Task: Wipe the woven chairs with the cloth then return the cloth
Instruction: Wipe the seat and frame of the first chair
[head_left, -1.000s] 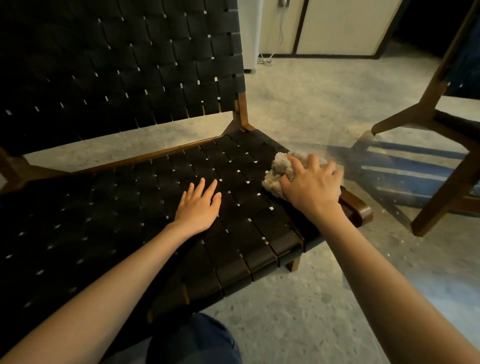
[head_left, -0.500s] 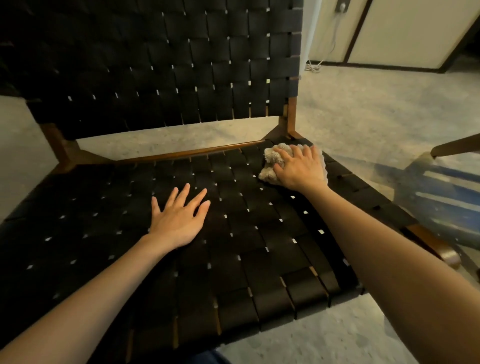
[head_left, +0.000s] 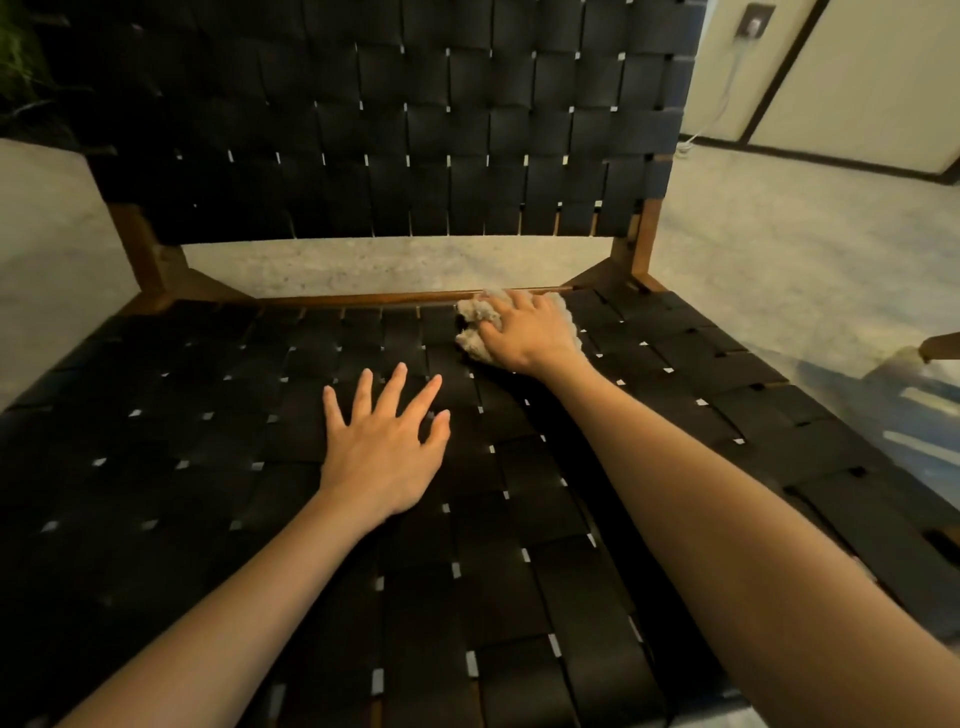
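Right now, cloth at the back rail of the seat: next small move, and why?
Probably drag the cloth leftward along the rear rail. The right hand grips it there, right of centre, and the woven seat to its left lies open. The left hand rests flat, bracing, clear of that path.

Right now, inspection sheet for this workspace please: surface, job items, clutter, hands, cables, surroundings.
Surface: black woven strap seat of a brown wooden-framed chair, with a matching woven backrest behind it.
Job's things: crumpled beige fluffy cloth lies at the rear of the seat, against the wooden back rail.
Clutter: nothing seen on the seat.
Hands: right hand presses on the cloth, fingers curled over it; left hand rests flat on the seat, fingers spread.
Cables: a pale cord hangs from a wall outlet to the floor, behind the chair.
Surroundings: speckled grey floor; part of a second wooden frame at the right edge; dark foliage top left.
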